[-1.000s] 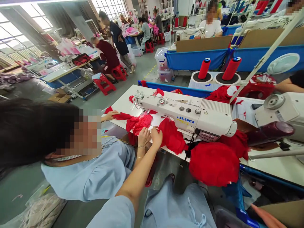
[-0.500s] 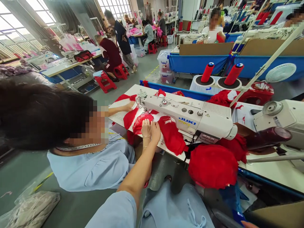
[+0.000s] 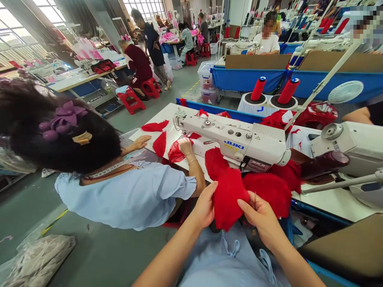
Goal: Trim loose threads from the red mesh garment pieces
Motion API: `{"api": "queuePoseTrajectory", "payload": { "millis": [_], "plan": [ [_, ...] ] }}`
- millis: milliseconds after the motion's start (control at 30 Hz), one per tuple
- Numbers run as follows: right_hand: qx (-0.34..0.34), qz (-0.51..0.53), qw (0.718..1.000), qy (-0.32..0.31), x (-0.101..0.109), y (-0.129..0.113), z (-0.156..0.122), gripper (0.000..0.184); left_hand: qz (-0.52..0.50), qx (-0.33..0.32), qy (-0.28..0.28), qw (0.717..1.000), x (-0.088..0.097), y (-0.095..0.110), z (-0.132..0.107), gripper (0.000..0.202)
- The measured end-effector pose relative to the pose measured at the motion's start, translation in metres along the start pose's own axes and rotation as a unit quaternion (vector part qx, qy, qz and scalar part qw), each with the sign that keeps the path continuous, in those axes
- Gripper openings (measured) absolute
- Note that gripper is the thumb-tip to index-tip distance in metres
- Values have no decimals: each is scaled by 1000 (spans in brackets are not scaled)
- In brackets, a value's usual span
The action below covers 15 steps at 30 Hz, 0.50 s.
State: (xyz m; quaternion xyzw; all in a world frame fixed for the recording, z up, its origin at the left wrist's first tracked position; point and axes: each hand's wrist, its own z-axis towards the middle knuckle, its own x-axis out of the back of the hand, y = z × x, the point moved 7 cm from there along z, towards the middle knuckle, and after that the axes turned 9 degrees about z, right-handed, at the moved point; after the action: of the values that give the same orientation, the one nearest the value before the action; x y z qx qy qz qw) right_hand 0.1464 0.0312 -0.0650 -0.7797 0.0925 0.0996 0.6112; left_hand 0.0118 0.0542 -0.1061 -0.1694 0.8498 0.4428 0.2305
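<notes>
Held a red cloth (image 3: 229,195) in a tight grip, left hand (image 3: 206,205) closed on its left edge and right hand (image 3: 259,213) closed on its lower right corner, over the lap and just in front of the tabletop (image 3: 167,113). Hung loose there, not under the needle of the white sewing machine (image 3: 239,141), with a red heap (image 3: 269,191) just beside it. Farther along, lay a red lace piece (image 3: 175,153) under a co-worker's hand (image 3: 185,146) near the needle, and two cut red pieces (image 3: 160,143) flat and untouched.
</notes>
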Motion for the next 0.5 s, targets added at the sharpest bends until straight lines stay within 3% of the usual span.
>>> {"api": "queuePoseTrajectory", "payload": {
  "millis": [167, 267, 400, 500],
  "plan": [
    [88, -47, 995, 17, -19, -4, 4, 29, 109, -169, 80, 976, 5, 29, -37, 36],
    [126, -87, 988, -7, -30, -10, 2, 25, 161, -137, 52, 976, 0, 27, -48, 35],
    [152, -111, 981, -35, -39, -20, -2, 27, 24, -84, 60, 994, 9, 15, -47, 35],
    [141, -85, 986, 4, -28, -20, -1, 26, -47, -90, 83, 991, 22, 15, -42, 32]
  ]
}}
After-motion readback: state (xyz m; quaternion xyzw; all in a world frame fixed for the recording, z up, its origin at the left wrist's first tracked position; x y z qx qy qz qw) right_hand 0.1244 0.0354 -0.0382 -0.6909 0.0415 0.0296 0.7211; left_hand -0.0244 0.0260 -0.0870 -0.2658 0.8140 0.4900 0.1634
